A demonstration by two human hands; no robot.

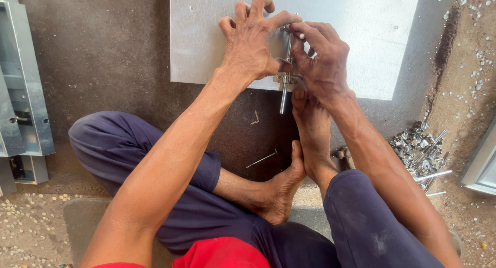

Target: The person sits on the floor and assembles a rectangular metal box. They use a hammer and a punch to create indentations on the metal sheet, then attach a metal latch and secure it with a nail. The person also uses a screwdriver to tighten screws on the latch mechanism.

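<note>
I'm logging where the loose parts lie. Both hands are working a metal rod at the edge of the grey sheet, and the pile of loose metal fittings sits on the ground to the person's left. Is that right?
Not quite. The head view shows the pile of loose metal fittings on the person's right, beside the right leg. The rest holds: the left hand and right hand both work a metal rod at the edge of the grey sheet.

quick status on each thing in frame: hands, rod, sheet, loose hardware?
Left hand: fingers spread, pressing on the rod and sheet.
Right hand: pinching the rod's top end.
Metal rod: lying across the sheet's near edge, held by both hands.
Metal sheet: flat on the floor, toes at its edge.
Pile of metal fittings: loose on the floor, untouched.
Loose pin: lying on the floor, untouched.
</note>
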